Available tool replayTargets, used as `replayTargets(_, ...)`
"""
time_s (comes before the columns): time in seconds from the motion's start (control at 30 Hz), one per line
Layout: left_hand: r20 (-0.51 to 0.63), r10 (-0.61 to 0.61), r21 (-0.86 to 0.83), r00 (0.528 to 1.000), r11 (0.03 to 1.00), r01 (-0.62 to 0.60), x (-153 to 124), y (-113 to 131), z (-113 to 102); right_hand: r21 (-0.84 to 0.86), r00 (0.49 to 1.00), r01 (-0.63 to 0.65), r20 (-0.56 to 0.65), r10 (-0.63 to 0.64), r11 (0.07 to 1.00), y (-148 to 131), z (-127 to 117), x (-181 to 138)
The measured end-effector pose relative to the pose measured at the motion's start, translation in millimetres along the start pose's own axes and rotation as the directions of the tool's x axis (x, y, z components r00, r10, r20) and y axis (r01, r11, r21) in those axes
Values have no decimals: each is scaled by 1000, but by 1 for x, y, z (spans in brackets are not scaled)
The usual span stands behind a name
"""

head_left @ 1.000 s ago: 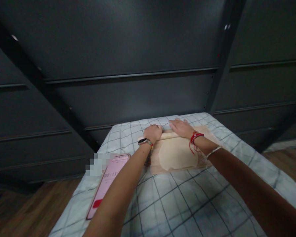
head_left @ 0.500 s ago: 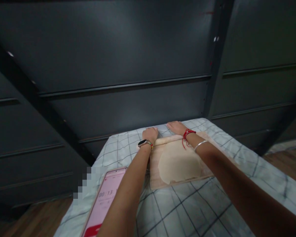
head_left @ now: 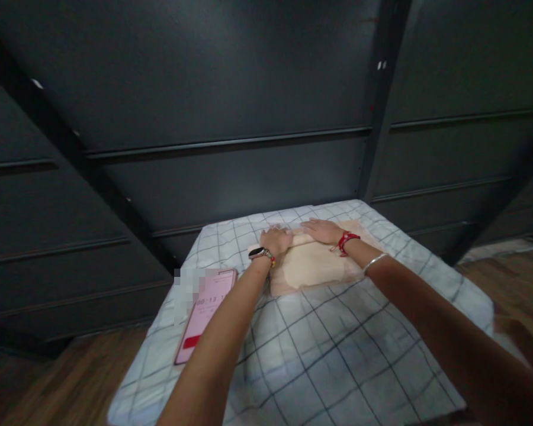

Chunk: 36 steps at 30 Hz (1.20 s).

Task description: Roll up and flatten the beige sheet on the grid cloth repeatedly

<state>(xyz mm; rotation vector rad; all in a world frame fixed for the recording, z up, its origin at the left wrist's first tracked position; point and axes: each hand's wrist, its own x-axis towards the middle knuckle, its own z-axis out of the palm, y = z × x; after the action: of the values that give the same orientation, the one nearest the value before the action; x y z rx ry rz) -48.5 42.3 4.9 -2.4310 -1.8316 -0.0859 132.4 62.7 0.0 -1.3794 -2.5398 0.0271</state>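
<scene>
A dark panelled wall rises behind a table draped in a white checked cloth, with wood-toned floor showing on either side. Near the table's far edge, a pale board lies flat on the cloth, carrying a thin, spread sheet of dough. To the left, beside the left forearm and partly covered by it, a phone lies face up, its pink screen showing a running-time display.

Both hands rest at the dough's far side, a short gap between them. The right hand lies flat, fingers extended, over a slim rolling pin; the left hand covers the pin's other end, fingers bent, though how tightly they close cannot be told. A watch and beaded bracelet circle the left wrist; a silver bangle and red bracelet adorn the right arm.
</scene>
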Motion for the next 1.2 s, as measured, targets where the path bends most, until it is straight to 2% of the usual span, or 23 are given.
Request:
replayTargets(0.1, 12, -14, -6, 1000, 1000, 14, -27, 14, -3, -43, 999, 27, 43, -26, 999, -5, 0, -27)
replayTargets(0.3, -86, 110, 0, 990, 994, -111, -81, 31, -8, -77, 994, 85, -63, -90, 993, -28, -1, -92)
replayTargets(0.4, -78, 227, 6, 971, 974, -227, -90, 26, -10, -99, 991, 85, -99, -95, 991, -37, 2, -115)
replayTargets(0.47, -68, 288, -16, 955, 957, -290, -87, 17, -10, -107, 991, 79, -95, -90, 991, -40, 5, -119)
replayTargets(0.53, -83, 271, -22, 959, 962, -273, -76, 10, -8, -109, 994, 63, -76, -72, 992, -40, 7, -111)
replayTargets(0.73, -139, 26, 59, 990, 998, -18, -25, 11, -1, -116, 996, -74, -64, 67, 990, -24, 9, -52)
replayTargets(0.9, -86, 7, 76, 996, 997, 0, 10, 13, 1, -103, 990, -99, -113, 88, 990, -3, 12, -11)
replayTargets(1.03, -53, 31, 84, 998, 996, -26, 33, 7, 2, -63, 991, -108, -89, 102, 992, 11, 14, 8)
replayTargets(1.2, -5, -53, 22, 999, 998, 54, 62, 1, 2, -6, 990, -120, -78, 119, 993, 25, 12, 32)
